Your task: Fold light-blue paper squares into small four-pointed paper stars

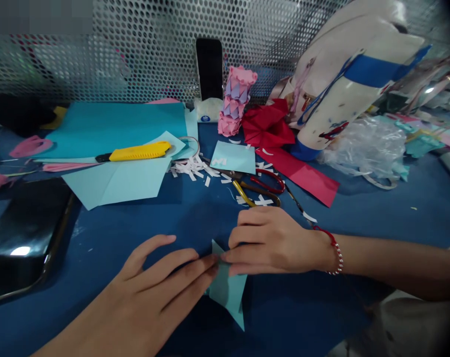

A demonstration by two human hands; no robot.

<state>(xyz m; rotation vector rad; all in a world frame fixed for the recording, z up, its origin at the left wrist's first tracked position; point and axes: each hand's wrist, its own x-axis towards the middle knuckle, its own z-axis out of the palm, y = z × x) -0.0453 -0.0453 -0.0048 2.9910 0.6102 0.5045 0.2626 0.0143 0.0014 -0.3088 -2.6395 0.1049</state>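
Head view, lower centre: my left hand (161, 287) lies with grip spread, touching the folded light-blue paper piece (228, 290); my right hand (275, 243) curls at its top, pinching or merely pressing, I cannot tell.

Folded lt-blue paper pc (229, 290), pointed top & btm, slanted, partly hidden, nr front of blue tbl (288, 317).

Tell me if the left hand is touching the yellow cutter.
Apart. The head view shows it: blue tabletop and pale blue paper lie between the left hand and the yellow cutter.
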